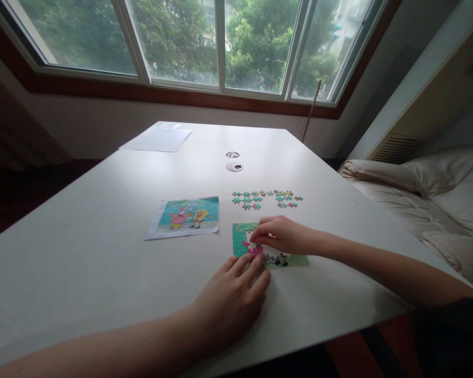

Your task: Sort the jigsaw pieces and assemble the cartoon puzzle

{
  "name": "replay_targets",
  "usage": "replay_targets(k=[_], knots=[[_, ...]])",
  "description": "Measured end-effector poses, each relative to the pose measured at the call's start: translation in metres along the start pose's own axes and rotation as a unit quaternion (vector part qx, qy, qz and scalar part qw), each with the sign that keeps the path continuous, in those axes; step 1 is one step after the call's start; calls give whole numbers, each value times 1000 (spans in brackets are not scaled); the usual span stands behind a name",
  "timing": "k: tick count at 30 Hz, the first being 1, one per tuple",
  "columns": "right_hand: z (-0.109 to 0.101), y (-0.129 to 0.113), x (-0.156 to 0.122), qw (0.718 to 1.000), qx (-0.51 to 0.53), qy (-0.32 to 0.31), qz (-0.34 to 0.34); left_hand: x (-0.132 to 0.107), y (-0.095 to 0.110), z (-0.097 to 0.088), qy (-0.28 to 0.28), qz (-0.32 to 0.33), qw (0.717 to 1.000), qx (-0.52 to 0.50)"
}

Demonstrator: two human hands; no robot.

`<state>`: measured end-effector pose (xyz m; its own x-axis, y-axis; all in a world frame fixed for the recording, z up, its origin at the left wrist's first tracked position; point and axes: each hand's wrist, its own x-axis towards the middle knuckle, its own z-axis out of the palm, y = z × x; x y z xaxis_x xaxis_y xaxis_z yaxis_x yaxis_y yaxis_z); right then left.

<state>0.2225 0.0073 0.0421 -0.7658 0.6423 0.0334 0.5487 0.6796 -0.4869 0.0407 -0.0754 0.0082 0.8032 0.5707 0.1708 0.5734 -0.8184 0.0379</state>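
A partly assembled jigsaw puzzle (239, 244) lies on the white table, its frame teal and green with a pink figure and a bare white area in the middle. My left hand (236, 294) rests at the puzzle's lower edge, fingers stretched out and their tips on it. Over the puzzle's inner part, my right hand (281, 234) has thumb and fingers pinched together. A small puzzle piece seems to be at these fingertips, mostly hidden by them. Loose puzzle pieces (246, 195) lie spread in rows just beyond the puzzle.
Left of the puzzle lies a printed picture sheet (189, 216) with cartoon figures. Two round items, a flat disc (234, 167) and a patterned one (232, 155), sit farther back. White paper (157, 139) lies at the far left corner. A cushioned seat (425, 184) stands beyond the right edge.
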Motion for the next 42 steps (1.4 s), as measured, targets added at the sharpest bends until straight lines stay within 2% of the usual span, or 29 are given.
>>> replay_targets(k=[5, 13, 16, 20, 23, 28, 34, 38, 42], knots=[[4, 4, 0, 1000, 6, 12, -2, 1, 0, 0, 0, -4, 1000, -4], [5, 1, -4, 985, -122, -1, -118, 1, 1, 2, 9, -9, 1000, -16], [4, 1, -6, 991, -93, 9, -96, 1, 1, 2, 2, -7, 1000, -18], [4, 6, -2, 999, 1, 17, -28, 0, 1, 1, 6, -5, 1000, -15], [4, 11, 4, 999, 31, 26, 4, 0, 1, 1, 7, -8, 1000, -15], [-1, 13, 7, 998, 32, 54, 7, 0, 1, 0, -4, -6, 1000, -19], [-10, 12, -6, 995, 39, 66, 57, -1, 1, 0, -13, -4, 1000, -21], [-9, 16, -18, 995, 14, 80, 53, -1, 1, 0, -18, -7, 1000, -23], [-4, 21, -25, 992, -9, 87, 92, -1, 1, -1, -22, -7, 999, -26]])
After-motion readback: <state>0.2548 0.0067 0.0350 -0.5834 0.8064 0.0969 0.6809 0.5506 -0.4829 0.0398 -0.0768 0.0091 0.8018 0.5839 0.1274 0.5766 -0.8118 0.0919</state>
